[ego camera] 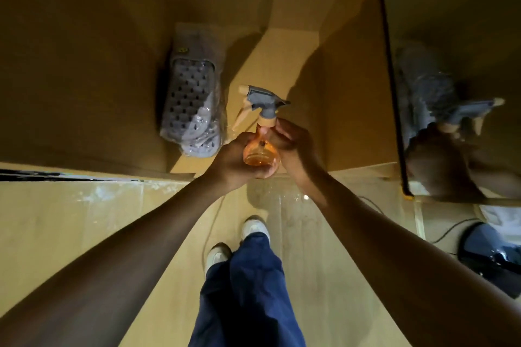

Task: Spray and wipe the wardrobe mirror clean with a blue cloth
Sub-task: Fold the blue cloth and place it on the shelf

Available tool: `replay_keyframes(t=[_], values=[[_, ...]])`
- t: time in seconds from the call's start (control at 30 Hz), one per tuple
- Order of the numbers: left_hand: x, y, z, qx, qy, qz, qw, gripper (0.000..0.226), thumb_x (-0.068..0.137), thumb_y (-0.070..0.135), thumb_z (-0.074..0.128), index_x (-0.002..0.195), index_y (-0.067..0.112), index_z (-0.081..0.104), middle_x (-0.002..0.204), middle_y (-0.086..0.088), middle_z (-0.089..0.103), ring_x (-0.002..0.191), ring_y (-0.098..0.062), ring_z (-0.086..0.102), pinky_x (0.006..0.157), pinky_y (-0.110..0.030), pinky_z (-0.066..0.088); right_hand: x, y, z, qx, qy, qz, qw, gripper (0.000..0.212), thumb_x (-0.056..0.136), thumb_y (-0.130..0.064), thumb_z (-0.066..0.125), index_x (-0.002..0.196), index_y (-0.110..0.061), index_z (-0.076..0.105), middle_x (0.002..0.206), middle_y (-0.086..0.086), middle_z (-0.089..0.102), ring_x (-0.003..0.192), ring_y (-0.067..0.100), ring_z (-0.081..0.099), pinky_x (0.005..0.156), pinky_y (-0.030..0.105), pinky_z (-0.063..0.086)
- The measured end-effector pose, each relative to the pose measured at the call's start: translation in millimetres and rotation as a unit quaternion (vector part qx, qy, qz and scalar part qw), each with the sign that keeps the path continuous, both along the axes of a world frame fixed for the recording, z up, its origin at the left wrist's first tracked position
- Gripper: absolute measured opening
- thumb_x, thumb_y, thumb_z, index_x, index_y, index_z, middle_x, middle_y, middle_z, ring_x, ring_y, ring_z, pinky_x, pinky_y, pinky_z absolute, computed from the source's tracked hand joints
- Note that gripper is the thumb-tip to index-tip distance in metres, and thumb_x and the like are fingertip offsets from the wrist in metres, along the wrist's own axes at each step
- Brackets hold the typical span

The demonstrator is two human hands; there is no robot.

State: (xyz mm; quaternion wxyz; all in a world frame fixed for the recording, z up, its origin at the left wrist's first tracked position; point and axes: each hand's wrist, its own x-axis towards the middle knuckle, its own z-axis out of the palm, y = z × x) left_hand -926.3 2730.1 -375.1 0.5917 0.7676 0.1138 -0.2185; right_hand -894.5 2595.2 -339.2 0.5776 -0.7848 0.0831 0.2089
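I hold an orange spray bottle (260, 151) with a grey trigger head over the open wardrobe's floor. My left hand (235, 159) cups the bottle's round base from below and the left. My right hand (293, 141) pinches the bottle's neck just under the cap, fingers curled round it. The nozzle points left and away from me. The wardrobe mirror (456, 73) stands at the right on an open door and reflects the bottle and my hands. No blue cloth is in view.
A pair of grey perforated clogs in a clear plastic bag (191, 104) lies inside the wardrobe (84, 65) to the left of the bottle. My legs and white shoes stand on the pale floor (70, 220). A dark round object with a cable (485, 251) sits at the right.
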Motion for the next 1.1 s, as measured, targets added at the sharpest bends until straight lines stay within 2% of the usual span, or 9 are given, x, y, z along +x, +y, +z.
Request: replay_keyframes(t=[0.2, 0.33, 0.43, 0.57, 0.67, 0.73, 0.9, 1.03, 1.1], values=[[52.7, 5.5, -72.6, -0.022, -0.026, 0.008, 0.999, 0.079, 0.046, 0.036, 0.085, 0.114, 0.010, 0.055, 0.106, -0.002, 0.063, 0.099, -0.017, 0.062, 0.089, -0.028, 0.049, 42.1, 10.8, -78.6, 0.054, -0.048, -0.028, 0.997, 0.022, 0.094, -0.021, 0.060, 0.106, -0.004, 0.066, 0.093, 0.008, 0.072, 0.087, 0.022, 0.069, 0.074, 0.034, 0.055], [83.2, 6.2, -117.5, -0.051, -0.036, 0.028, 0.998, 0.079, 0.052, 0.014, 0.088, 0.120, 0.006, 0.049, 0.107, -0.005, 0.059, 0.088, 0.000, 0.061, 0.078, -0.018, 0.051, 72.4, 16.4, -123.3, 0.076, -0.088, -0.033, 0.993, 0.029, 0.087, -0.028, 0.062, 0.111, -0.013, 0.066, 0.104, 0.016, 0.070, 0.095, 0.031, 0.067, 0.077, 0.041, 0.056], [104.6, 8.9, -133.6, -0.057, -0.026, 0.051, 0.997, 0.071, 0.053, 0.014, 0.085, 0.116, 0.017, 0.055, 0.106, 0.002, 0.063, 0.099, -0.015, 0.060, 0.091, -0.034, 0.053, 95.0, 19.6, -150.1, 0.055, -0.129, -0.031, 0.990, 0.023, 0.089, -0.012, 0.062, 0.111, -0.006, 0.065, 0.106, 0.016, 0.070, 0.094, 0.027, 0.067, 0.076, 0.039, 0.057], [121.4, 18.6, -142.4, 0.079, -0.110, -0.030, 0.990, 0.059, 0.081, 0.013, 0.075, 0.133, 0.016, 0.048, 0.118, 0.007, 0.052, 0.104, -0.005, 0.049, 0.091, -0.015, 0.042, 115.5, 28.9, -169.7, -0.001, -0.170, -0.008, 0.985, 0.032, 0.091, -0.025, 0.058, 0.118, -0.010, 0.065, 0.103, 0.005, 0.073, 0.095, 0.017, 0.068, 0.080, 0.032, 0.053], [134.8, 17.5, -147.6, 0.116, -0.144, -0.061, 0.981, 0.034, 0.089, 0.013, 0.066, 0.107, 0.036, 0.048, 0.103, 0.016, 0.053, 0.089, 0.007, 0.050, 0.078, -0.005, 0.041, 124.7, 32.6, -178.0, -0.016, -0.206, -0.001, 0.978, 0.039, 0.092, -0.033, 0.056, 0.123, -0.011, 0.062, 0.102, 0.004, 0.072, 0.095, 0.019, 0.068, 0.078, 0.037, 0.054], [145.8, 14.7, -143.3, 0.156, -0.184, -0.058, 0.969, 0.014, 0.095, 0.018, 0.054, 0.094, 0.030, 0.048, 0.095, 0.008, 0.053, 0.085, -0.003, 0.051, 0.073, -0.019, 0.044, 130.6, 33.1, -181.6, -0.017, -0.235, -0.003, 0.972, 0.039, 0.092, -0.032, 0.056, 0.122, -0.008, 0.062, 0.102, 0.006, 0.071, 0.094, 0.021, 0.067, 0.077, 0.040, 0.054], [156.8, 15.3, -149.0, 0.017, -0.088, 0.030, 0.996, 0.044, 0.086, 0.000, 0.065, 0.104, 0.033, 0.043, 0.089, 0.023, 0.048, 0.076, 0.026, 0.050, 0.070, 0.001, 0.040, 144.0, 30.5, -190.6, -0.012, -0.249, 0.012, 0.968, 0.039, 0.091, -0.031, 0.059, 0.123, -0.008, 0.059, 0.105, 0.005, 0.070, 0.097, 0.022, 0.067, 0.080, 0.052, 0.053], [163.9, 15.4, -150.5, -0.017, -0.141, 0.046, 0.989, 0.035, 0.075, 0.006, 0.066, 0.104, 0.022, 0.054, 0.085, 0.016, 0.063, 0.082, 0.004, 0.063, 0.071, -0.022, 0.053, 148.9, 26.2, -189.1, -0.036, -0.277, 0.031, 0.960, 0.040, 0.091, -0.026, 0.059, 0.124, -0.003, 0.058, 0.108, 0.007, 0.070, 0.098, 0.020, 0.067, 0.081, 0.042, 0.054], [166.2, 11.8, -144.5, -0.022, -0.131, 0.024, 0.991, 0.040, 0.076, 0.004, 0.067, 0.112, 0.016, 0.054, 0.092, 0.014, 0.058, 0.081, 0.008, 0.062, 0.073, -0.021, 0.052, 150.5, 26.2, -189.8, -0.042, -0.283, 0.034, 0.958, 0.039, 0.092, -0.024, 0.059, 0.124, -0.002, 0.057, 0.107, 0.007, 0.070, 0.096, 0.019, 0.066, 0.080, 0.032, 0.053]])
